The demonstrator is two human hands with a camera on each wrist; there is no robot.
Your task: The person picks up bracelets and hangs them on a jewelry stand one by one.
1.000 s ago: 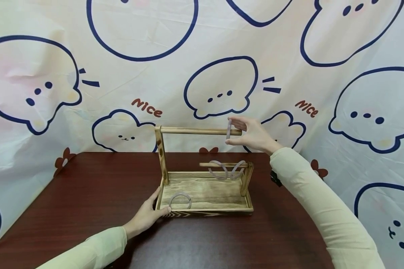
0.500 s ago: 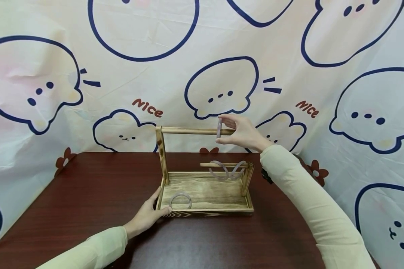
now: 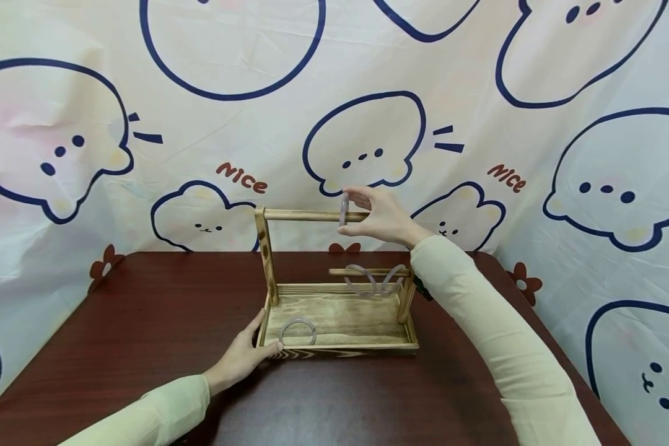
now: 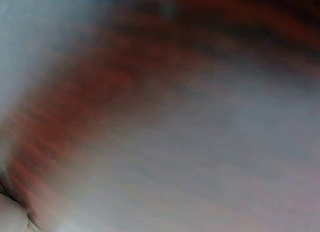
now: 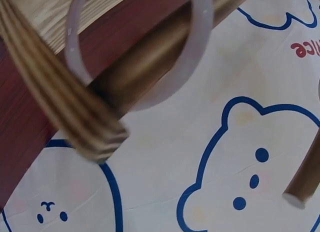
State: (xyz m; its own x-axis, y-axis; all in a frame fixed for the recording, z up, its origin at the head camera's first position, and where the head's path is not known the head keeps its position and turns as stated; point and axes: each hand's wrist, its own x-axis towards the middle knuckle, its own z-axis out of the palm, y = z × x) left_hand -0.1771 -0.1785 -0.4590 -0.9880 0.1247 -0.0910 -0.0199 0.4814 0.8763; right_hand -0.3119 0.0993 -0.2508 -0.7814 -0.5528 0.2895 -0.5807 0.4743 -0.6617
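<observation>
A wooden rack (image 3: 265, 254) stands on the dark red table, with a tray base (image 3: 345, 322), an upper rod (image 3: 303, 215) and a shorter lower rod (image 3: 340, 271). My right hand (image 3: 348, 212) pinches a pale translucent ring (image 3: 343, 204) threaded on the upper rod, near its right end. Two more rings (image 3: 361, 280) hang on the lower rod; the right wrist view shows one of them (image 5: 192, 52) close up. Another ring (image 3: 298, 331) lies flat in the tray's front left corner. My left hand (image 3: 252, 352) rests against that corner, fingers fairly straight, thumb on the front rim.
A cartoon-printed cloth backdrop (image 3: 368, 93) hangs right behind the table (image 3: 145, 322). Bare table top lies to the left, right and front of the rack. The left wrist view is a blur of red-brown table.
My right hand has slid the ring leftward along the upper rod, away from its free right end. The left hand and the rack have stayed put.
</observation>
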